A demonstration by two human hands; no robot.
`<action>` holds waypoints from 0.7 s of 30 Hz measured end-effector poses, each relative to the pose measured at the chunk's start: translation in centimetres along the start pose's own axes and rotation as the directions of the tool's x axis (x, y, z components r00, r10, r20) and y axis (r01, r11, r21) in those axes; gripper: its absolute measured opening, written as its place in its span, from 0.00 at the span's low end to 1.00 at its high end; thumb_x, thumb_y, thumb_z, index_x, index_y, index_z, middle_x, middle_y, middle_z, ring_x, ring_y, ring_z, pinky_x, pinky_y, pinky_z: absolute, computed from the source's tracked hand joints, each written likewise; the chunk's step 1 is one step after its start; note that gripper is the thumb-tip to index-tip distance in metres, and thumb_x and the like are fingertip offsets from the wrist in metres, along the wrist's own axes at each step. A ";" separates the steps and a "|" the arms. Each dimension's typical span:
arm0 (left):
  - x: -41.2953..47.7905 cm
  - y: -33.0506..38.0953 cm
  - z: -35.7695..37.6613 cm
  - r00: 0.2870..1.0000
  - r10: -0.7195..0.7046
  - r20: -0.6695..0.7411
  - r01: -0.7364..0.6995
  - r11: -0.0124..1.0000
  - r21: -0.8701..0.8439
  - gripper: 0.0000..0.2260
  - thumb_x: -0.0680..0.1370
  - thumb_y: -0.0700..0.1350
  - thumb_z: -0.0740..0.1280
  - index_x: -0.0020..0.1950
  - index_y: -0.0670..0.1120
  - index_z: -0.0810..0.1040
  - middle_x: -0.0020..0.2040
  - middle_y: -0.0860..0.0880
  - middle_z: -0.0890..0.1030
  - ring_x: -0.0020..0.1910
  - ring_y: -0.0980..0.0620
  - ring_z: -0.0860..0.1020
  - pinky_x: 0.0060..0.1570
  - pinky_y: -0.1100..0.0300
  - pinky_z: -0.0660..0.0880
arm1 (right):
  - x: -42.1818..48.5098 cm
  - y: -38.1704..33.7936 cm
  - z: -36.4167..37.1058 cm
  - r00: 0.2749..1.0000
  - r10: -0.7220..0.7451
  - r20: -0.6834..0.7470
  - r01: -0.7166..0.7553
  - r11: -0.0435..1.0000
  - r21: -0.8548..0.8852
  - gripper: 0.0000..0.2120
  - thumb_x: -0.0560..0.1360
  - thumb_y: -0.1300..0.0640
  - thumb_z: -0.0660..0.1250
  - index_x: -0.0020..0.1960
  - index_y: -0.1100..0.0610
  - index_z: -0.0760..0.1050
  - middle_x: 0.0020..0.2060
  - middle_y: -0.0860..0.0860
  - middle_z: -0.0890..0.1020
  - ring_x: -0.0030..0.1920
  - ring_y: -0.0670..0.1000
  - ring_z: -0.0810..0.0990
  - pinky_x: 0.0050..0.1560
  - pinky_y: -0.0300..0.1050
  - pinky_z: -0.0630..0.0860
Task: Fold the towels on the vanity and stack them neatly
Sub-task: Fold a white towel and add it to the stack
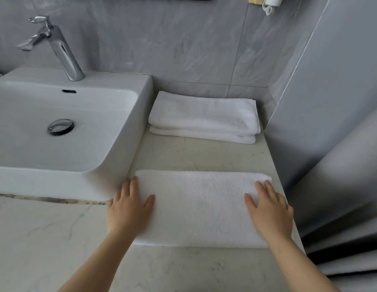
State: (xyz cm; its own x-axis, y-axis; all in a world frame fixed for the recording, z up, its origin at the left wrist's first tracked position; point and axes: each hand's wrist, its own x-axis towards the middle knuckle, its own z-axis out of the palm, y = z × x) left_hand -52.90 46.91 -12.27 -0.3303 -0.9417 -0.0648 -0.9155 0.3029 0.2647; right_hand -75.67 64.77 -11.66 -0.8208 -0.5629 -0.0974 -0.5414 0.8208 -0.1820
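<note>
Rests left hand (128,209) and right hand (271,211) flat, fingers straight, gripping nothing, on opposite ends of a folded white terry towel (200,207) atop pale marble vanity counter (194,157).

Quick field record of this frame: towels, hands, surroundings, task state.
near towel: white, folded, flat on the vanity counter
left hand: flat on its left end, fingers straight
right hand: flat on its right end, fingers straight
towel stack: two folded white towels at the counter's rear, apart from the near towel
sink: left of both, faucet behind the basin
task state: near towel not yet on the stack
</note>
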 end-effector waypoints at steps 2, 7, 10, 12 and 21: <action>-0.8 -0.3 -0.1 0.998 -0.067 -0.017 0.067 0.997 -0.027 0.29 0.77 0.61 0.58 0.73 0.48 0.59 0.70 0.49 0.67 0.68 0.45 0.65 0.61 0.52 0.66 | -0.5 0.0 -0.1 0.999 0.034 -0.012 -0.034 0.999 0.005 0.26 0.79 0.39 0.50 0.75 0.43 0.53 0.76 0.46 0.54 0.70 0.54 0.60 0.67 0.50 0.60; -0.4 0.2 -0.8 0.975 -0.190 0.115 0.199 0.977 -0.073 0.28 0.76 0.63 0.59 0.68 0.46 0.64 0.64 0.46 0.71 0.63 0.44 0.71 0.52 0.51 0.70 | -0.2 0.2 -0.5 0.992 0.123 0.001 -0.123 0.988 0.093 0.24 0.75 0.35 0.54 0.70 0.38 0.60 0.68 0.51 0.61 0.64 0.56 0.64 0.62 0.51 0.65; 0.7 0.2 -1.1 0.962 -0.207 0.180 0.235 0.961 -0.148 0.28 0.75 0.62 0.62 0.65 0.44 0.66 0.59 0.45 0.76 0.58 0.43 0.75 0.48 0.53 0.70 | 0.0 0.2 -0.8 0.992 0.119 0.035 -0.123 0.982 0.146 0.23 0.75 0.36 0.56 0.69 0.39 0.63 0.64 0.51 0.63 0.61 0.56 0.66 0.58 0.50 0.69; 1.2 0.3 -1.4 0.952 -0.214 0.220 0.256 0.949 -0.182 0.25 0.74 0.61 0.64 0.61 0.43 0.68 0.56 0.45 0.77 0.54 0.43 0.76 0.46 0.55 0.69 | 0.0 0.3 -1.1 0.991 0.123 0.060 -0.132 0.974 0.184 0.23 0.75 0.36 0.57 0.69 0.40 0.63 0.62 0.52 0.64 0.59 0.56 0.67 0.55 0.49 0.70; 1.5 -0.3 -1.9 0.928 -0.181 0.327 0.327 0.815 -0.478 0.17 0.74 0.51 0.70 0.57 0.43 0.75 0.45 0.46 0.78 0.47 0.44 0.75 0.49 0.54 0.71 | 0.2 2.0 -2.4 0.936 0.227 0.268 -0.334 0.813 0.478 0.27 0.72 0.43 0.68 0.62 0.59 0.67 0.48 0.52 0.75 0.45 0.54 0.75 0.41 0.46 0.69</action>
State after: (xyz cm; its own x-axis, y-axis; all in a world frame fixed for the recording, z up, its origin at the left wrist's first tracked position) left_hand -52.64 45.09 -10.58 -0.2162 -0.8802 -0.4225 -0.7442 -0.1316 0.6549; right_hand -77.35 66.49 -9.66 -0.8425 -0.3668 -0.3946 -0.0792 0.8088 -0.5827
